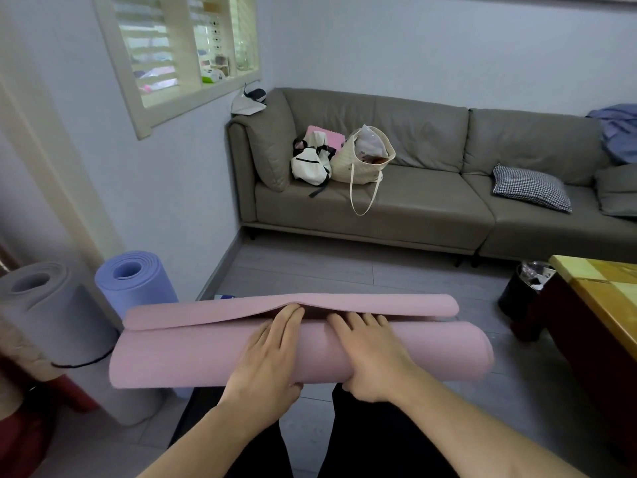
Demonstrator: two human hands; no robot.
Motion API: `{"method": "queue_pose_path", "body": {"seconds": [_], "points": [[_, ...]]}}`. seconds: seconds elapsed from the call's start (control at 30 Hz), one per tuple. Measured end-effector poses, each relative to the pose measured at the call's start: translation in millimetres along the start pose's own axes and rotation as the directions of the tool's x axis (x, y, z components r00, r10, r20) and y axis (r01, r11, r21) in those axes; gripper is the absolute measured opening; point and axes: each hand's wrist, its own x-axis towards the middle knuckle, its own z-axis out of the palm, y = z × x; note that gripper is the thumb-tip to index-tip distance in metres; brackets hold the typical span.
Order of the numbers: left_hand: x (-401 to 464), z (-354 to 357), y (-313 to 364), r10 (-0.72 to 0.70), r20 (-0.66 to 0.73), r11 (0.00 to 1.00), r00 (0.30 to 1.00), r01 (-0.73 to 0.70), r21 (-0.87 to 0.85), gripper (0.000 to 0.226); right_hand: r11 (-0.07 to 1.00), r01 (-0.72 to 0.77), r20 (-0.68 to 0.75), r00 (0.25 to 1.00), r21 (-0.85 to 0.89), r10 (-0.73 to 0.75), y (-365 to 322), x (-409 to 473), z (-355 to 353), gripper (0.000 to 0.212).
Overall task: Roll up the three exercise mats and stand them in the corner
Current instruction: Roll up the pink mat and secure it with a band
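Observation:
A pink exercise mat point(193, 357), almost fully rolled, lies crosswise in front of me with its last flap point(379, 303) still loose along the far side. My left hand point(272, 353) and my right hand point(368, 353) lie side by side on the middle of the roll, fingers straight and reaching under the flap's edge, thumbs tucked under the near side. A rolled grey mat point(51, 315) and a rolled lilac mat point(138, 281) stand upright at the left by the wall.
A grey sofa point(431, 208) with bags point(344, 157) and a checked cushion point(531, 188) lines the far wall. A wooden table point(603, 305) and a black bin point(524, 291) stand at the right. Grey floor point(327, 267) lies between me and the sofa.

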Motion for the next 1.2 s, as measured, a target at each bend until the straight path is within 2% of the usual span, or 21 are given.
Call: {"method": "queue_pose_path", "body": {"seconds": [0.13, 0.2, 0.3, 0.37, 0.53, 0.67, 0.77, 0.83, 0.93, 1.03, 1.2], "points": [[-7, 3, 5, -0.023, -0.042, 0.999, 0.999, 0.021, -0.037, 0.112, 0.998, -0.002, 0.036, 0.999, 0.064, -0.001, 7, 8, -2, 0.106], [-8, 2, 9, -0.006, -0.106, 0.997, 0.994, -0.002, -0.078, 0.094, 0.998, -0.007, 0.032, 0.999, 0.07, 0.004, 7, 9, -1, 0.106], [5, -4, 10, -0.022, -0.225, 0.994, 0.974, -0.003, -0.111, 0.054, 0.997, -0.02, 0.03, 0.999, 0.069, 0.018, 5, 9, 2, 0.108], [22, -7, 5, -0.073, -0.252, 0.991, 0.965, 0.041, -0.129, 0.043, 0.998, -0.021, 0.02, 1.0, 0.062, 0.02, 5, 7, 3, 0.11], [59, -11, -9, -0.16, -0.077, 0.976, 0.984, 0.146, -0.162, 0.031, 0.998, -0.014, -0.002, 1.0, 0.068, 0.014, 3, 7, 1, 0.105], [69, -17, -7, -0.162, -0.048, 0.985, 0.986, 0.159, -0.065, 0.014, 0.998, -0.021, -0.008, 1.0, 0.054, 0.022, 3, 5, 2, 0.105], [67, -23, 2, -0.15, -0.043, 0.988, 0.988, 0.151, 0.022, 0.02, 0.998, -0.039, -0.003, 0.999, 0.054, 0.039, 2, 3, 1, 0.099], [64, -27, 6, -0.165, -0.047, 0.986, 0.985, 0.166, 0.022, 0.024, 0.997, -0.052, 0.02, 0.999, 0.061, 0.051, 2, 3, -2, 0.095], [62, -31, 6, -0.214, -0.045, 0.977, 0.976, 0.213, -0.03, 0.025, 0.991, -0.091, 0.058, 0.995, 0.094, 0.086, 2, 4, -8, 0.099], [58, -31, 3, -0.257, 0.038, 0.963, 0.966, 0.259, -0.071, 0.023, 0.985, -0.117, 0.044, 0.993, 0.125, 0.112, 2, 4, -10, 0.105], [46, -35, 6, -0.263, 0.137, 0.965, 0.955, 0.263, 0.021, 0.024, 0.983, -0.123, 0.006, 0.992, 0.139, 0.123, 0, 4, -8, 0.111]]}}
